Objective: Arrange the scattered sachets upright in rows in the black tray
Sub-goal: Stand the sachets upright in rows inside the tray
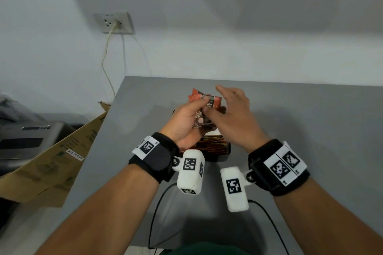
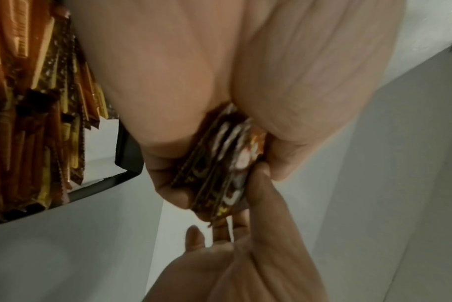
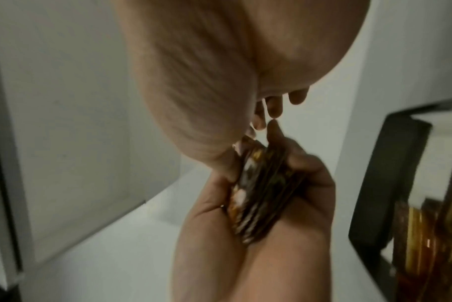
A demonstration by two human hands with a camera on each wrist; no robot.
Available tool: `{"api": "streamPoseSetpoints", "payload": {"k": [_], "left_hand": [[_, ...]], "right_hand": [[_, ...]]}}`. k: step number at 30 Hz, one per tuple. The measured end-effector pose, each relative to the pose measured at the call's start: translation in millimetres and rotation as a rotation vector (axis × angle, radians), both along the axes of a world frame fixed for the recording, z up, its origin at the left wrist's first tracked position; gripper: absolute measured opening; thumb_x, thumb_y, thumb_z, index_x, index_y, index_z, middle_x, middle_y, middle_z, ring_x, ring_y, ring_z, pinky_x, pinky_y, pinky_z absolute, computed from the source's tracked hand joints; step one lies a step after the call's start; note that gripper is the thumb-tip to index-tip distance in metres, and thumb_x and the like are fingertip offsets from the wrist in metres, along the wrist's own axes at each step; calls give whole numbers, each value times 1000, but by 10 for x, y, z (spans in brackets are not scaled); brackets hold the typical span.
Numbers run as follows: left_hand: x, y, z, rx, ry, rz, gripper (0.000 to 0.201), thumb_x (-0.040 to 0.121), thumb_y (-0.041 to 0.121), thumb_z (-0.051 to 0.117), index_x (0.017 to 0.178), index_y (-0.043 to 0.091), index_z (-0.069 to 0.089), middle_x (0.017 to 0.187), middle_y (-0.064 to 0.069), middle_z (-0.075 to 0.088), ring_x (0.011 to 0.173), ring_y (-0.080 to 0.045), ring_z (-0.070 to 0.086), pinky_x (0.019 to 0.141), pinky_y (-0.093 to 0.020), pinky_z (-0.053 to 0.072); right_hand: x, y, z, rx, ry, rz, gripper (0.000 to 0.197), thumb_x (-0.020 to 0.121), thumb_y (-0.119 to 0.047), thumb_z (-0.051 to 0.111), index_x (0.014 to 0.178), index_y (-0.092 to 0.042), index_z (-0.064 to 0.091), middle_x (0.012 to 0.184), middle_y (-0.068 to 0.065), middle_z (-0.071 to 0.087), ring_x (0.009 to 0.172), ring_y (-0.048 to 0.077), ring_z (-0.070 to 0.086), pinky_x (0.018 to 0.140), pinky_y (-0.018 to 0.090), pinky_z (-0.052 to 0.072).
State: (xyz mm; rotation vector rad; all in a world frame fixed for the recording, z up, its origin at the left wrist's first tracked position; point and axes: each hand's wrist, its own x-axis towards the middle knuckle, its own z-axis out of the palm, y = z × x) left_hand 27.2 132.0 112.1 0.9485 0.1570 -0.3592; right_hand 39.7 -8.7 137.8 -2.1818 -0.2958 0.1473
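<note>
My left hand (image 1: 186,119) grips a stack of red-brown sachets (image 1: 207,102) edge-up, above the far end of the black tray (image 1: 222,156). My right hand (image 1: 230,112) is beside the stack with its fingers straight and spread; only its thumb (image 2: 258,179) touches the stack's front sachet (image 2: 219,167). The right wrist view shows the stack (image 3: 261,194) lying in the left palm. Upright sachets (image 1: 211,145) fill the near part of the tray, and appear as orange and brown packets (image 2: 38,102) in the left wrist view. The hands hide the tray's far part.
The tray stands on a grey table (image 1: 310,130) against a white wall. A flattened cardboard box (image 1: 51,163) leans off the table's left edge. Two black cables (image 1: 157,209) trail from the wrist cameras across the near table.
</note>
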Motion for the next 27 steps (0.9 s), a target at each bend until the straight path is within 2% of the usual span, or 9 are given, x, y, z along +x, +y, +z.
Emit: {"api": "streamPoseSetpoints", "payload": {"k": [3, 5, 9, 14, 18, 21, 23, 25, 27], "left_hand": [[-18, 6, 11, -45, 21, -9, 34, 99, 26, 51, 122, 3, 62, 110, -17, 68, 100, -27, 67, 90, -37, 53], [-31, 6, 22, -102, 23, -37, 28, 95, 22, 51, 113, 5, 64, 106, -16, 67, 96, -26, 66, 88, -35, 54], [-49, 13, 20, -189, -16, -103, 24, 78, 5, 55, 99, 5, 65, 95, -14, 64, 85, -25, 64, 74, -34, 55], [-74, 6, 4, -117, -70, -74, 64, 66, -1, 65, 127, 5, 46, 93, -16, 66, 83, -25, 69, 72, -35, 58], [-101, 42, -25, -185, -101, -54, 88, 72, -3, 67, 151, 14, 33, 111, -14, 62, 98, -25, 68, 82, -38, 58], [-125, 95, -16, -209, -104, -54, 99, 71, 2, 73, 157, 12, 23, 116, -15, 59, 103, -26, 67, 84, -38, 58], [-139, 130, -25, -208, -111, -57, 105, 70, 6, 82, 157, 18, 25, 123, -16, 59, 108, -27, 66, 88, -39, 57], [-148, 168, -44, -222, -118, -76, 113, 67, 16, 90, 158, 20, 23, 134, -17, 52, 116, -29, 61, 97, -41, 53], [-158, 197, -55, -241, -148, -92, 115, 67, 24, 91, 158, 19, 21, 137, -18, 49, 121, -30, 57, 104, -43, 48]], "right_hand": [[-13, -81, 105, -45, -86, 222, 106, 73, -41, 85, 158, -31, 22, 157, -11, 25, 144, 6, 20, 116, 27, 21], [8, -89, 152, -211, -126, 379, 118, 63, -39, 91, 158, -30, 21, 159, -11, 26, 144, 6, 21, 119, 29, 20], [116, -43, 122, -272, -199, 418, 98, 61, -37, 87, 146, -28, 38, 133, -9, 51, 120, 11, 47, 105, 29, 40], [115, -36, 133, -218, -178, 431, 98, 59, -34, 89, 143, -25, 41, 126, -10, 48, 114, 7, 48, 98, 22, 40], [87, 4, 124, -198, -194, 474, 84, 62, -33, 87, 135, -28, 46, 112, -14, 46, 104, 8, 48, 88, 23, 43], [62, 18, 145, -182, -192, 475, 79, 60, -37, 89, 128, -30, 48, 110, -19, 43, 106, 5, 46, 88, 19, 43], [50, 49, 141, -178, -194, 464, 82, 58, -41, 88, 127, -33, 46, 114, -16, 47, 110, 6, 47, 93, 25, 45], [32, 94, 137, -162, -222, 455, 75, 60, -42, 85, 124, -36, 45, 114, -14, 51, 110, 10, 48, 95, 34, 47], [17, 117, 140, -160, -245, 437, 67, 65, -43, 81, 122, -37, 46, 113, -13, 51, 109, 12, 45, 93, 37, 47]]}}
